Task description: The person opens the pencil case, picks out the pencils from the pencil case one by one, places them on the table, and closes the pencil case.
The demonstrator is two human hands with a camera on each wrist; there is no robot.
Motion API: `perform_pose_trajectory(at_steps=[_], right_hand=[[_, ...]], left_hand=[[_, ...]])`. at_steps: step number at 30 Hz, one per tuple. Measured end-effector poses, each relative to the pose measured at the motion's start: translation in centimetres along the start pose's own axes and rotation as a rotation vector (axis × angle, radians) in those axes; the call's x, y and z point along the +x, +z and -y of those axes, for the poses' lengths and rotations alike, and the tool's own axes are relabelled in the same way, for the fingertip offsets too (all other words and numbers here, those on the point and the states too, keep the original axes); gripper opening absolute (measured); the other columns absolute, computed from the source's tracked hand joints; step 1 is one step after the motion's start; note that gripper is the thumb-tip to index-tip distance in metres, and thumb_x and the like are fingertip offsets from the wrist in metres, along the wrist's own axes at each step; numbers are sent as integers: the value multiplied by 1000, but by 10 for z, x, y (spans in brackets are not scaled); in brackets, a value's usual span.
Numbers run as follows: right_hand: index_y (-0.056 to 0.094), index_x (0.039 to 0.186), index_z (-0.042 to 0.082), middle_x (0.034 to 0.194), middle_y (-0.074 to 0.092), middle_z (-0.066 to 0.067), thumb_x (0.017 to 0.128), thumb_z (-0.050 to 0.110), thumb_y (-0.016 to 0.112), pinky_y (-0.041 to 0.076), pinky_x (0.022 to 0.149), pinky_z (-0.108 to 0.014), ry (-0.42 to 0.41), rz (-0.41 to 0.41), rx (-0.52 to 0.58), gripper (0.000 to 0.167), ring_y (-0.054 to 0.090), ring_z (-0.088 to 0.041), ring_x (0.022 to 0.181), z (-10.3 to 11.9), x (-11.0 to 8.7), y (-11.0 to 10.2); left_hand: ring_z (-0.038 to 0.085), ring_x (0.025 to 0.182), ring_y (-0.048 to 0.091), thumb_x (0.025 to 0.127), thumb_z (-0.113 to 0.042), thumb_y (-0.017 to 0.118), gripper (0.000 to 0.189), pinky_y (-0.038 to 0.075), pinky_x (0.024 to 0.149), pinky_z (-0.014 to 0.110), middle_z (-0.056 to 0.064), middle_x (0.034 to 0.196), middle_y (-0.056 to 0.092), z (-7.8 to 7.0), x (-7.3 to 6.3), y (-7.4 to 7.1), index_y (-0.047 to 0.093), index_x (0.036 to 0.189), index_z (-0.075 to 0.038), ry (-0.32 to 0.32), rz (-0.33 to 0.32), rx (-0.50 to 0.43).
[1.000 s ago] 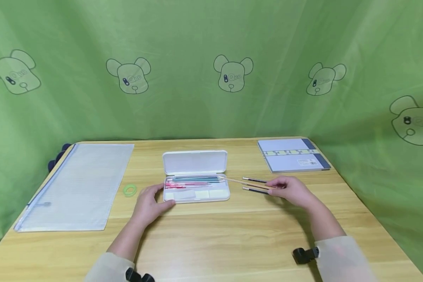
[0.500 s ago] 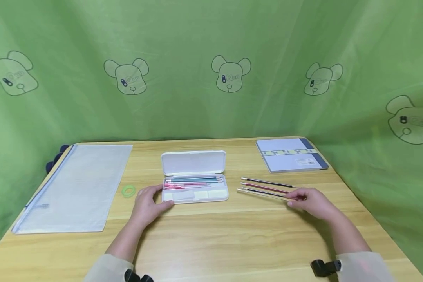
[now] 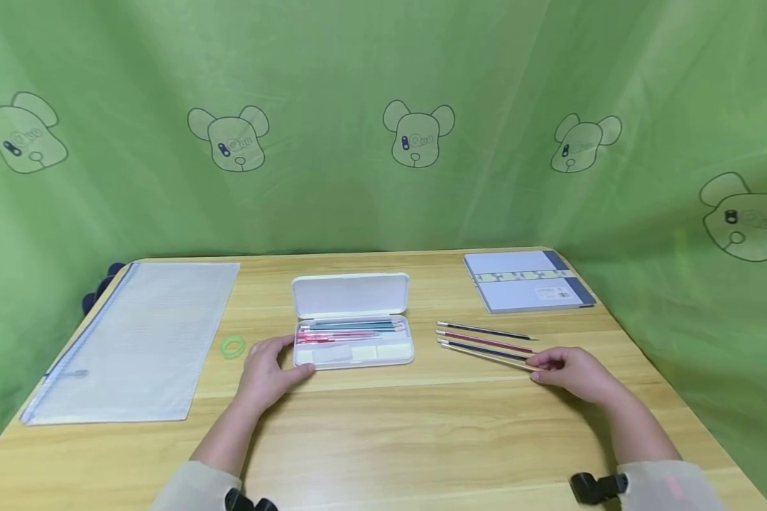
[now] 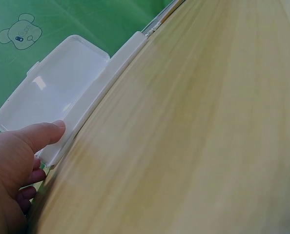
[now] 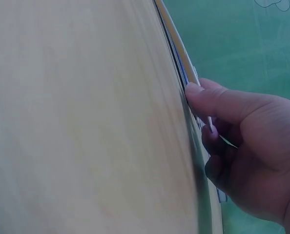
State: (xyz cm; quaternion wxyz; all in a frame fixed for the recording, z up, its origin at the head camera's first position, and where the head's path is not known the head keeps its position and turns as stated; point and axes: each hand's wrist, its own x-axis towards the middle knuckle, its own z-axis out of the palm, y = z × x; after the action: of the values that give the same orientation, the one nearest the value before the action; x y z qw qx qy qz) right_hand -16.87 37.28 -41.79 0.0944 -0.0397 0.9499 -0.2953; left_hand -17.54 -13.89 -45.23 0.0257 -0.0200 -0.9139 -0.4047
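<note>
My left hand (image 3: 268, 370) grips the left end of a white pencil case (image 3: 399, 353), thumb on its front edge. The case lies with its lid (image 3: 351, 295) raised at the back, and inside are blue pencils (image 3: 351, 326) and pink pencils (image 3: 341, 336). To its right, my right hand (image 3: 574, 373) pinches the end of a pale wood-coloured pencil (image 3: 488, 358) low over the table. Just beyond it lie a dark pencil (image 3: 482, 349), a red pencil (image 3: 482, 340) and a black pencil (image 3: 482, 329), roughly side by side.
A translucent zip pouch (image 3: 134, 341) lies flat on the left of the wooden table (image 3: 383, 440). Between pouch and case sits a green ring (image 3: 233, 346). A pale blue notebook (image 3: 518, 287) rests at the back right. Behind hangs a green curtain (image 3: 326, 184).
My right hand has drawn the pale pencil out of the case, rightward and toward me, to the near side of the other pencils. The left hand has kept its place on the case.
</note>
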Motion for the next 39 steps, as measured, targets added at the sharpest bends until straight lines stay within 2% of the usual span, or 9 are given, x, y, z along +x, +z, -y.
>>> perform_pose_trajectory(at_steps=[10, 18, 31, 36, 39], right_hand=[[73, 108, 4, 91, 69, -3, 86, 26, 74, 48, 67, -23, -6, -4, -21, 30, 55, -10, 79, -2, 3, 2], [74, 106, 5, 105, 72, -13, 87, 24, 73, 51, 78, -32, -47, 8, -55, 27, 62, -18, 94, -2, 3, 1], [73, 107, 5, 106, 72, -13, 88, 24, 73, 52, 77, -29, -48, 7, -57, 27, 63, -22, 97, -2, 2, 2], [72, 111, 4, 106, 72, -14, 87, 27, 73, 52, 80, -32, -41, -5, -58, 33, 64, -22, 97, -1, 1, 1], [70, 116, 4, 108, 71, -14, 87, 31, 73, 52, 77, -29, -18, -19, -30, 40, 63, -18, 94, 3, 0, -1]], left_hand=[[40, 135, 40, 79, -35, 79, 72, 30, 117, 55, 22, 141, 54, 1, -1, -1, 53, 137, 0, 0, 2, -6], [40, 133, 42, 79, -34, 79, 71, 31, 116, 55, 22, 139, 55, 2, -2, -1, 54, 136, 0, 6, -10, 0], [40, 132, 42, 79, -35, 79, 70, 31, 116, 55, 22, 138, 56, 2, -2, 0, 55, 135, 0, 8, -11, 7], [41, 132, 42, 79, -34, 79, 71, 31, 115, 56, 23, 138, 56, 1, -2, 0, 54, 135, 0, 11, -13, 5], [41, 132, 42, 78, -34, 79, 71, 31, 115, 56, 23, 138, 55, 1, -2, 0, 54, 135, 0, 14, -14, 1]])
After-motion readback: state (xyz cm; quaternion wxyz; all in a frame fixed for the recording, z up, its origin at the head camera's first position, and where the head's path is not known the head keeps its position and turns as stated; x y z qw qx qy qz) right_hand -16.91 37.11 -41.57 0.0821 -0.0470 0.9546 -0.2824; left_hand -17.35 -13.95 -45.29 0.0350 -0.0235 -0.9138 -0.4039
